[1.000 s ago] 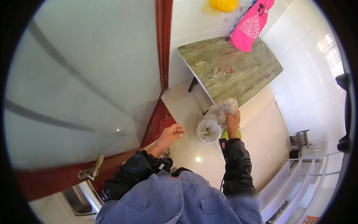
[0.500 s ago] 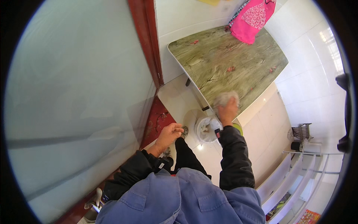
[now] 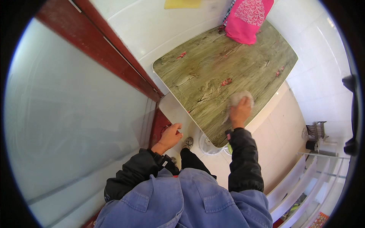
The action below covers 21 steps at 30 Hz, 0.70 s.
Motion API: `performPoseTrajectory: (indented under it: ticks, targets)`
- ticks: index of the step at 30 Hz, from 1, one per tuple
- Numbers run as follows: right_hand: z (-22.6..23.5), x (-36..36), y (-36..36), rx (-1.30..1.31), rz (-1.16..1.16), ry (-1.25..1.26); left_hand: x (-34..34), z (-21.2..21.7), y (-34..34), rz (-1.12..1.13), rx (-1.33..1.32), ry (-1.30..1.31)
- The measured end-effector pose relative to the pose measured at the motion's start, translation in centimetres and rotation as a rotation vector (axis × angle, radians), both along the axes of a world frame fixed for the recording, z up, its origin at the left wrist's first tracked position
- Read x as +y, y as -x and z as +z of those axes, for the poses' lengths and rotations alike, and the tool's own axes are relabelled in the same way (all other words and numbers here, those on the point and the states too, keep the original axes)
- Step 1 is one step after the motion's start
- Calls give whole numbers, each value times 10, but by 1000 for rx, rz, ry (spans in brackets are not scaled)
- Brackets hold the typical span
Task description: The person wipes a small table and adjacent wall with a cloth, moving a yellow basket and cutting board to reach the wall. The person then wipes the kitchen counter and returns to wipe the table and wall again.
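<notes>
On the near part of the green wood-grain table (image 3: pixel 201 81), one pale cloth (image 3: pixel 243 97) lies under the right hand (image 3: pixel 240 111).
Of the two hands, the left hand (image 3: pixel 168 138) is nearer, empty, its fingers loosely bent and parted, just beside one frosted door (image 3: pixel 80 117) with a red frame; the right presses its fingers together over the cloth, holding it against the tabletop and covering part of it. One whitish bin (image 3: pixel 207 146) stands on the floor, partly hidden by the table's near corner. One white slatted rack (image 3: pixel 291 186) stands at right, apart from the table. Farther off, one pink fabric item (image 3: pixel 249 22) covers part of the tabletop's far edge; one yellow sheet (image 3: pixel 182 3) shows on the wall.
</notes>
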State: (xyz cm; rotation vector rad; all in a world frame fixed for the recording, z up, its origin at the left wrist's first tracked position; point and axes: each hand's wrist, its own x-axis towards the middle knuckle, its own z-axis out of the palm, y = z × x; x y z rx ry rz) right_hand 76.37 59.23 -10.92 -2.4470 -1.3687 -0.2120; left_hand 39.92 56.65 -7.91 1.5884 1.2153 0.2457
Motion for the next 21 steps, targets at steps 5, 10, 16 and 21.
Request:
performPoseTrajectory:
  ticks: [5,10,16,21]
  targets:
    - [1,-23,72,-161,583,156,36,-15,-30,-120,177,-333]
    - [-10,-4,23,-95,601,204,88,-22,-47,-230,364,-445]
    - [-19,66,-44,-96,-7,28,158,-41,-62,-366,550,-531]
    - [-22,123,6,-168,84,38,176,-49,-62,-469,555,-568]
